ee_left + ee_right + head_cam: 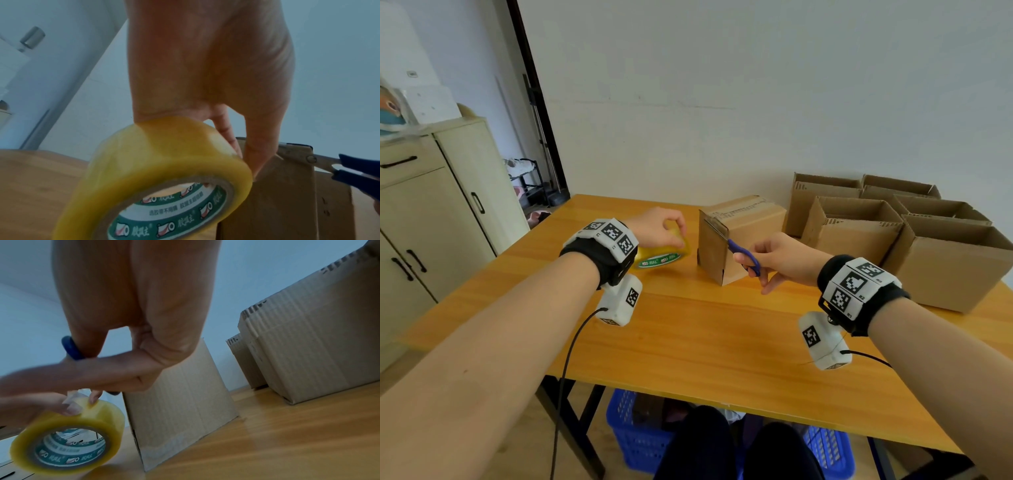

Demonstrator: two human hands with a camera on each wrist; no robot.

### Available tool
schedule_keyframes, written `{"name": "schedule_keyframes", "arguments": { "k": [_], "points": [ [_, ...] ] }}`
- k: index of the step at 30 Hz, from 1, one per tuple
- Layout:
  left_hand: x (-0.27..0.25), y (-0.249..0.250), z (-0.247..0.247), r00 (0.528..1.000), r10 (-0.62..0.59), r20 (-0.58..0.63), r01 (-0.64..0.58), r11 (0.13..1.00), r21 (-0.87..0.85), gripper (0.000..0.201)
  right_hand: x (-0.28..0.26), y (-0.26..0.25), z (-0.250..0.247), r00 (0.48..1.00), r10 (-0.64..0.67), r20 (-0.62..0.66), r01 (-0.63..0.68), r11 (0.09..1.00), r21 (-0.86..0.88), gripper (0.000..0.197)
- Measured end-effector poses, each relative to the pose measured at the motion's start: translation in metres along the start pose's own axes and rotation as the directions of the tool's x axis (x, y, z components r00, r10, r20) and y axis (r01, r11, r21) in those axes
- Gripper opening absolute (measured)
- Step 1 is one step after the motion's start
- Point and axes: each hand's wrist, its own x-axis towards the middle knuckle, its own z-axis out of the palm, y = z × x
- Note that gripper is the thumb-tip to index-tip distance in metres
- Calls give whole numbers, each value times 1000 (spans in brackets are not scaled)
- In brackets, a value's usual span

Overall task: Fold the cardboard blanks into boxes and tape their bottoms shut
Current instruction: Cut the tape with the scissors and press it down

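Orange wooden table (688,342) against a white wall, open cardboard boxes (859,226) stacked right, left hand (657,228) gripping tape roll (664,257), right hand (784,258) gripping blue scissors (744,255) at a closed box (743,219)

Both forearms reach forward, each wrist strapped with a marker band. The left hand (658,229) curls its fingers downward in a grip; the right hand (780,259) has thumb and fingers hooked, gripping.

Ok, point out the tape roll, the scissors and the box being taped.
tape roll (164,164), left wrist view, on its yellow outer band
scissors (748,257), head view, on the blue handle
box (748,214), head view, on its top face
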Motion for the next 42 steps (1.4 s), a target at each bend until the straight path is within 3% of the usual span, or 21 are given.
{"name": "schedule_keyframes", "arguments": {
  "k": [4,7,12,16,18,21,24,29,33,37,42],
  "points": [
    [-5,-1,5,1000,12,12,-12,1000,-6,14,0,1,1,1000,-5,-13,4,1000,-16,27],
    [-10,0,10,998,35,-57,-37,999,-30,23,0,0,1,1000,-9,-22,8,1000,-21,29],
    [-16,-7,20,988,53,-148,-63,996,-70,13,0,-2,4,1000,-14,-27,13,999,-33,29],
    [-18,-13,28,984,42,-172,-53,997,-59,19,-1,-3,5,999,-9,-35,8,999,-36,29],
    [-19,-10,31,989,26,-142,-34,998,-56,25,-1,-3,5,999,-5,-39,3,999,-38,29],
    [-18,-7,39,997,17,-75,-19,1000,-24,56,0,-2,5,999,0,-45,-2,999,-38,29],
    [-15,-7,47,998,39,-41,-40,999,-13,75,0,-1,5,999,7,-41,-9,999,-36,29],
    [-10,-12,55,999,33,-6,-32,987,159,55,2,-2,5,998,7,-57,-13,994,-108,35],
    [-6,-16,59,1000,3,4,-4,993,121,59,4,-4,5,998,2,-69,-14,986,-168,34],
    [-5,-11,53,994,-83,-66,79,995,-68,78,5,-6,4,998,8,-56,-20,977,-212,38],
    [-5,10,35,986,75,-147,-96,985,-145,79,6,-9,4,999,15,-46,-26,971,-237,40]
  ]
}}
